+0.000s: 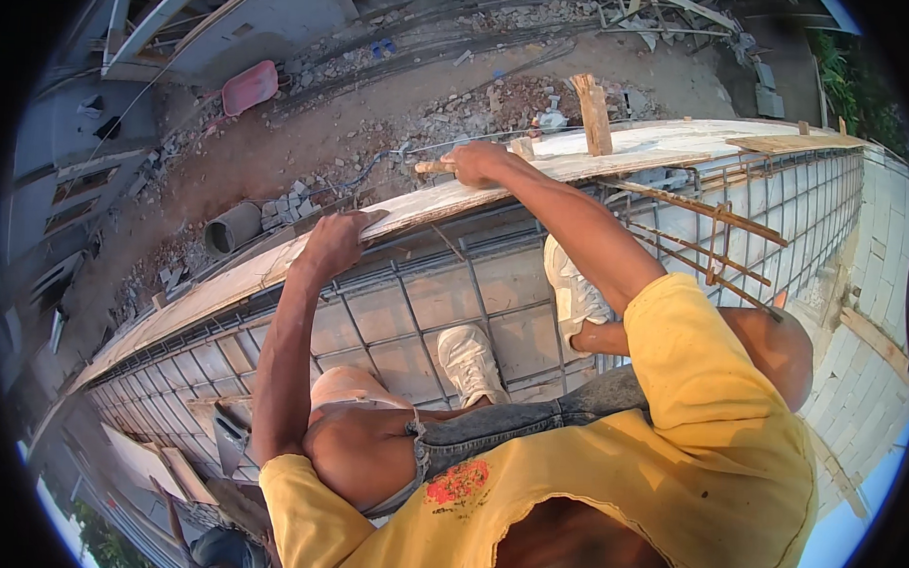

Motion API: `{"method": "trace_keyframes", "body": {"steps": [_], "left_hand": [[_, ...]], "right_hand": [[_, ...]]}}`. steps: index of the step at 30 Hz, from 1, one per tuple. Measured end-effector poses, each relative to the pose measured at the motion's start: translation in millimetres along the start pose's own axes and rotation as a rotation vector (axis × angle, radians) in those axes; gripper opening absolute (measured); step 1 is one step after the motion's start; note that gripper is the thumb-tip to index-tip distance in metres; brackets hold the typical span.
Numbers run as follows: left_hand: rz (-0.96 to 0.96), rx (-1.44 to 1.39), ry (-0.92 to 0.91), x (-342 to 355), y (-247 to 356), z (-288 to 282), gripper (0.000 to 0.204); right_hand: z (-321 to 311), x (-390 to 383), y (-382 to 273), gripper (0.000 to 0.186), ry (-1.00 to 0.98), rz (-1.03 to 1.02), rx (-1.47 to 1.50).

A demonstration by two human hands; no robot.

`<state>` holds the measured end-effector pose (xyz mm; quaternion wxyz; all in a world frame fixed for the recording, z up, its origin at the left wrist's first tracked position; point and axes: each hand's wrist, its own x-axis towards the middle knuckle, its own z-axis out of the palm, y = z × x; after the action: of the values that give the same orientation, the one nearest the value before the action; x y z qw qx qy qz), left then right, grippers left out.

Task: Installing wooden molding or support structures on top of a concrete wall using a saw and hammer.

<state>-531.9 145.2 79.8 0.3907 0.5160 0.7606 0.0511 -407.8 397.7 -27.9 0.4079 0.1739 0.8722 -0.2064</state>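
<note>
My left hand (333, 246) is closed over the edge of a long, pale wooden board (265, 267) that runs along the top of a rebar grid. Farther right, my right hand (479, 165) is closed round a short wooden stick (436, 167). One end of the stick juts out to the left of the fist; the rest is hidden by the hand, which rests at the board's edge. Under my arms lies the rebar grid (404, 292), with my pale shoes (469, 363) on or just above it.
An upright wood stub (593, 114) stands on the board. Rusty rebar (712, 213) sticks out at right. Below lie rubble, a concrete pipe (233, 228) and a pink wheelbarrow tray (250, 88). Another person (227, 551) is at lower left; a block wall (882, 239) rises at right.
</note>
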Motion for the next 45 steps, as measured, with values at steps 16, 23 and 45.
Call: {"method": "trace_keyframes", "body": {"steps": [16,23,45], "left_hand": [[-0.107,-0.047,0.001,-51,-34,8,0.051],[-0.061,0.022,0.062,-35,-20,6,0.058],[-1.326,0.099,1.215,-378,128,165,0.044]], "right_hand": [[-68,-8,-19,0.048,0.056,-0.207,0.138],[-94,-42,32,0.052,0.487,-0.174,0.625],[-308,-145,-156,0.024,0.538,-0.705,0.76]]}}
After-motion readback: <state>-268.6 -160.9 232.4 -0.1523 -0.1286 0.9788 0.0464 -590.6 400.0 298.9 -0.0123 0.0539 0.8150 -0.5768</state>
